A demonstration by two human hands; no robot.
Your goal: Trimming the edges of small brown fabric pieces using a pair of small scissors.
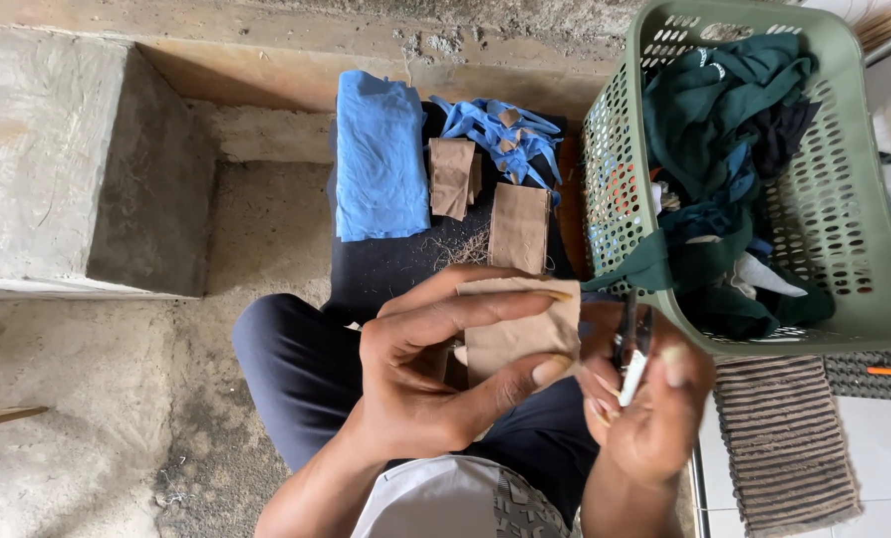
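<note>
Small brown fabric piece (518,334) pinched flat for trimming.
Left hand (430,364) fingers clamped on its edges; right hand (644,399) fingers closed round small white-handled snips (630,359), beside green plastic laundry basket (864,199).

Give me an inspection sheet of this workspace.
Surface: dark mat on a rough concrete floor, with loose threads on it.
Job's things: brown cloth piece held up in the left hand; small snips in the right hand.
Clutter: folded blue cloth, blue scraps, two more brown pieces on the mat.
Grips: left pinches the cloth between thumb and fingers; right is closed round the snips.
Cables: nothing seen.
Surroundings: green basket full of dark green clothes, striped rug, concrete step, tiled floor at right.
</note>
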